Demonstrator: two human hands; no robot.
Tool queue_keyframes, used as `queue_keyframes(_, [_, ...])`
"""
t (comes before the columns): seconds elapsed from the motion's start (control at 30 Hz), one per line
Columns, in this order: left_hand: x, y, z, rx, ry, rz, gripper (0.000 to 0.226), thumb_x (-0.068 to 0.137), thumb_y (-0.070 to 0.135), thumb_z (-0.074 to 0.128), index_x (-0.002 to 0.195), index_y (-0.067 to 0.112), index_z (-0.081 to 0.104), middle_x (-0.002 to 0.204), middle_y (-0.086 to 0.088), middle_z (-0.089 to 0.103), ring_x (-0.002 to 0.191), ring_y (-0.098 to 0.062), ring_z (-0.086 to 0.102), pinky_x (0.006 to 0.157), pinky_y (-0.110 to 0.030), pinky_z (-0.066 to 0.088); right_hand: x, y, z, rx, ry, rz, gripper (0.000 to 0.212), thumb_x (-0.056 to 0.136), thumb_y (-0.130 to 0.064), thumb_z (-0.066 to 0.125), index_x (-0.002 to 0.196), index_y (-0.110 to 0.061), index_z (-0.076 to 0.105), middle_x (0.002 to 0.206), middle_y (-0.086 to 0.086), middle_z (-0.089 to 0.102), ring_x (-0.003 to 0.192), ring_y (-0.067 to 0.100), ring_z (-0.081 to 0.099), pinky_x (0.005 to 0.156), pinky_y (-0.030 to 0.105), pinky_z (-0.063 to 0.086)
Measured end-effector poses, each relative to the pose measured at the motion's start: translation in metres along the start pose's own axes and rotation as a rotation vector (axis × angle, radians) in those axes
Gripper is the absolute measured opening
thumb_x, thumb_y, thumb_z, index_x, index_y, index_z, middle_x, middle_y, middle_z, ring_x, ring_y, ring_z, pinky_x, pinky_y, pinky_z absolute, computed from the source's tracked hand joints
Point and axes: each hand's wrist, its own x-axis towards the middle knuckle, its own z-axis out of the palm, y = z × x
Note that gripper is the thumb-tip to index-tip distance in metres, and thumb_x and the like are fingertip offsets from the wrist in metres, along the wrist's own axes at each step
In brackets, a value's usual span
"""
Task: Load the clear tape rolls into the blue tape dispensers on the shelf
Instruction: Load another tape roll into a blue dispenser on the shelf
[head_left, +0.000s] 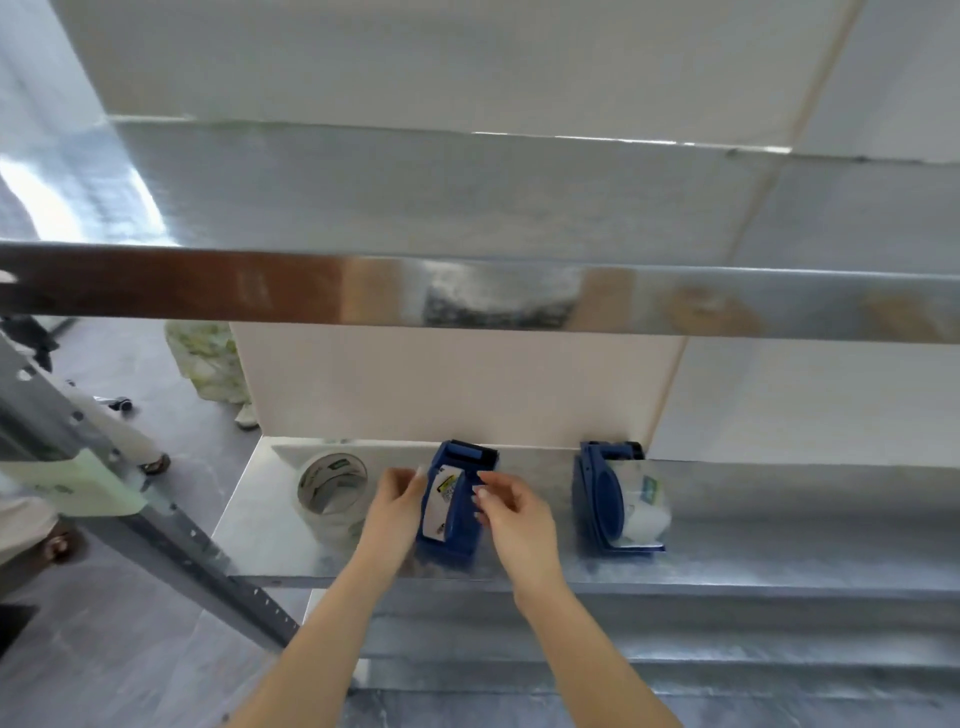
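Note:
A blue tape dispenser stands on the metal shelf with a white printed label card inside it. My left hand grips its left side, thumb and fingers near the card's top edge. My right hand holds its right side. A clear tape roll lies loose on the shelf just left of my left hand. A second blue dispenser stands further right with a clear tape roll sitting in it.
The upper shelf's metal rail crosses the view above my hands. A slotted upright post slants down at the left. A white wall panel backs the shelf. A person's sandalled feet are on the grey floor at left.

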Motion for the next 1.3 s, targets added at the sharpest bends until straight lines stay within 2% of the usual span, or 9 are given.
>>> queue_keyframes(0.13, [-0.003, -0.013, 0.007, -0.044, -0.097, -0.105, 0.031, 0.095, 0.034, 0.045, 0.101, 0.008, 0.061, 0.095, -0.009, 0.069, 0.091, -0.026, 0.063, 0.084, -0.039, 0.048, 0.009, 0.009, 0.005, -0.094, -0.079, 0.064, 0.042, 0.092, -0.025, 0.057, 0.133, -0.018, 0.049, 0.134, 0.001, 0.056, 0.121, 0.014, 0.053, 0.097, 0.023, 0.041])
queue_keyframes(0.27, [-0.012, -0.012, 0.004, -0.151, -0.195, -0.126, 0.031, 0.091, 0.042, 0.051, 0.110, 0.026, 0.069, 0.112, -0.003, 0.072, 0.113, -0.024, 0.062, 0.105, -0.050, 0.042, 0.014, 0.011, 0.016, -0.078, -0.201, 0.124, 0.068, 0.091, -0.046, 0.053, 0.148, -0.021, 0.026, 0.149, 0.000, 0.039, 0.135, 0.017, 0.040, 0.104, 0.027, 0.035])
queue_keyframes(0.37, [-0.020, -0.009, 0.006, -0.209, -0.206, -0.126, 0.024, 0.092, 0.040, 0.051, 0.106, 0.031, 0.069, 0.115, 0.005, 0.070, 0.115, -0.015, 0.059, 0.104, -0.039, 0.042, 0.017, 0.015, 0.021, -0.011, -0.238, 0.168, 0.070, 0.091, -0.051, 0.050, 0.149, -0.023, 0.023, 0.152, -0.001, 0.036, 0.136, 0.018, 0.039, 0.107, 0.030, 0.035])
queue_keyframes(0.5, [-0.025, -0.004, 0.007, -0.265, -0.189, -0.134, 0.029, 0.094, 0.033, 0.049, 0.111, 0.020, 0.068, 0.106, -0.003, 0.074, 0.101, -0.018, 0.067, 0.075, -0.030, 0.053, 0.021, 0.014, 0.026, 0.063, -0.228, 0.205, 0.065, 0.089, -0.049, 0.054, 0.145, -0.025, 0.033, 0.146, 0.000, 0.043, 0.129, 0.020, 0.045, 0.107, 0.044, 0.043])
queue_keyframes(0.7, [-0.023, -0.002, 0.001, -0.368, -0.142, -0.157, 0.032, 0.094, 0.033, 0.050, 0.109, 0.012, 0.069, 0.107, -0.013, 0.072, 0.102, -0.030, 0.067, 0.076, -0.036, 0.054, 0.022, 0.012, 0.024, 0.058, -0.195, 0.155, 0.062, 0.083, -0.050, 0.062, 0.136, -0.022, 0.046, 0.125, -0.006, 0.056, 0.109, 0.013, 0.056, 0.098, 0.037, 0.050])
queue_keyframes(0.87, [-0.018, -0.005, 0.001, -0.409, -0.136, -0.120, 0.030, 0.094, 0.034, 0.048, 0.096, 0.012, 0.070, 0.081, -0.006, 0.076, 0.071, -0.018, 0.072, 0.057, -0.029, 0.054, 0.025, 0.009, 0.019, 0.063, -0.168, 0.185, 0.038, 0.089, -0.048, 0.055, 0.113, -0.019, 0.061, 0.110, 0.003, 0.067, 0.097, 0.017, 0.064, 0.092, 0.039, 0.054])
queue_keyframes(0.97, [-0.015, -0.002, -0.002, -0.364, -0.118, -0.112, 0.029, 0.093, 0.035, 0.050, 0.095, 0.014, 0.069, 0.080, -0.002, 0.077, 0.075, -0.018, 0.073, 0.070, -0.038, 0.057, 0.025, 0.004, 0.007, 0.071, -0.151, 0.158, 0.030, 0.091, -0.049, 0.050, 0.099, -0.025, 0.067, 0.102, -0.002, 0.070, 0.097, 0.016, 0.064, 0.094, 0.043, 0.052])
queue_keyframes(1.13, [-0.008, -0.007, 0.002, -0.285, -0.058, -0.105, 0.037, 0.079, 0.055, 0.060, 0.098, 0.025, 0.070, 0.108, -0.004, 0.072, 0.110, -0.029, 0.061, 0.101, -0.054, 0.044, 0.032, 0.007, -0.022, 0.033, -0.060, 0.015, 0.036, 0.088, -0.041, 0.059, 0.122, -0.030, 0.054, 0.105, -0.016, 0.057, 0.087, -0.007, 0.050, 0.066, 0.012, 0.039])
queue_keyframes(1.3, [-0.005, -0.013, 0.005, -0.190, -0.043, -0.092, 0.039, 0.082, 0.057, 0.054, 0.082, 0.020, 0.064, 0.097, -0.014, 0.069, 0.099, -0.033, 0.061, 0.097, -0.049, 0.046, 0.040, 0.025, -0.037, -0.084, 0.023, -0.020, 0.059, 0.082, -0.039, 0.069, 0.135, -0.029, 0.048, 0.127, -0.006, 0.050, 0.111, 0.009, 0.048, 0.092, 0.022, 0.040])
